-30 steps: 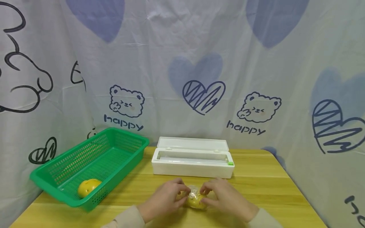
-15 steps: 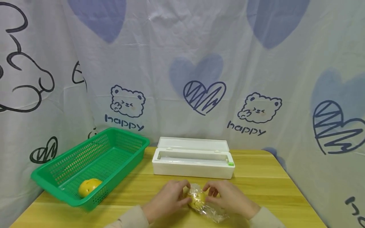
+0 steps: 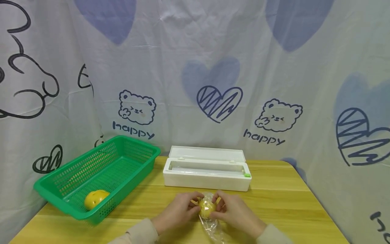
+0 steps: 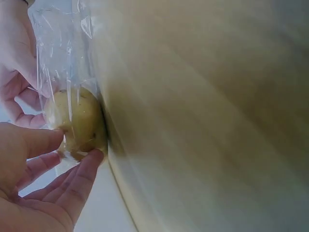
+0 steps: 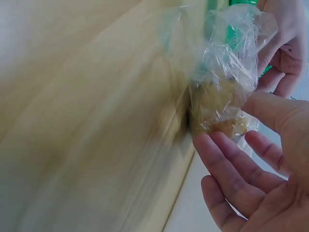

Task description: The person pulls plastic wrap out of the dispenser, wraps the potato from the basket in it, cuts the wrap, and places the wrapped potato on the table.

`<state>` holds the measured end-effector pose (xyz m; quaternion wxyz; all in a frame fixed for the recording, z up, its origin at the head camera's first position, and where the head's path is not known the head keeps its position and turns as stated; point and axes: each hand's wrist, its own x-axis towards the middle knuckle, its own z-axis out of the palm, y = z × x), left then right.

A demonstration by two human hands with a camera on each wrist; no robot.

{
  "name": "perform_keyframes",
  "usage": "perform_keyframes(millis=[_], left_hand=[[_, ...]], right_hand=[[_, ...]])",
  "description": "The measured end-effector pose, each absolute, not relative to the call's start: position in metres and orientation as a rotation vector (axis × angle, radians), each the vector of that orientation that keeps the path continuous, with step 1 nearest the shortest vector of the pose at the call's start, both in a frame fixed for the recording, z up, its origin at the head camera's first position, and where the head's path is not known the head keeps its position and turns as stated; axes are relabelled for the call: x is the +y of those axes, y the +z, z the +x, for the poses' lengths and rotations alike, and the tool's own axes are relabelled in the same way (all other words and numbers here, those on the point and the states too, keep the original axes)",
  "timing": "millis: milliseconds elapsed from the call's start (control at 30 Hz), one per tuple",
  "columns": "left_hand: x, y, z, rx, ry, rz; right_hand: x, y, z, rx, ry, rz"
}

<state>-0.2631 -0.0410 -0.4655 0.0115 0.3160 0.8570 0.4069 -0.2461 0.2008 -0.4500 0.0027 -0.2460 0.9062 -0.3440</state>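
A yellow potato (image 3: 207, 208) with small dark eyes sits on the table between both hands, wrapped in clear cling film (image 3: 212, 227). A loose tail of the film trails toward the table's front. My left hand (image 3: 180, 209) holds the potato from the left, thumb and fingertips on it in the left wrist view. From the other side my right hand (image 3: 237, 211) grips it, thumb on top and fingertips at its far end in the right wrist view. Crumpled film stands out from the potato (image 5: 217, 104) there, partly see-through.
Behind the hands stands a white cling film box (image 3: 207, 181) with its lid raised and a roll inside. At left, a green plastic basket (image 3: 122, 184) holds another potato (image 3: 95, 199). A printed cloth (image 3: 170, 128) hangs behind the wooden table (image 3: 274, 200).
The wrapped potato has been turned between the hands. Its film tail came into sight toward the right front and now points toward the front. Both hands have shifted slightly; box and basket stay put.
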Motion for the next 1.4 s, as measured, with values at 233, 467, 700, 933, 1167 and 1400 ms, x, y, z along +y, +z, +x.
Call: perform_keyframes(millis=[233, 467, 700, 933, 1167, 1400], left_hand=[[-0.044, -0.47, -0.271, 2.663, 1.276, 0.993], [-0.053, -0.462, -0.26, 2.799, 1.063, 1.143], [-0.054, -0.45, -0.228, 2.764, 0.616, 1.555], [-0.054, -0.456, -0.226, 2.74, 0.458, 1.556], [-0.057, -0.454, -0.227, 2.715, 0.4, 1.516], [-0.058, -0.456, -0.229, 2.734, 0.418, 1.61]], right_hand=[[0.195, -0.454, -0.249, 2.947, -1.032, -0.733], [0.206, -0.444, -0.238, 2.926, -0.972, -0.768], [0.214, -0.437, -0.216, 2.738, -0.902, -0.872], [0.209, -0.446, -0.211, 2.645, -0.751, -0.891], [0.209, -0.449, -0.212, 2.626, -0.757, -0.828], [0.211, -0.451, -0.213, 2.656, -0.825, -0.815]])
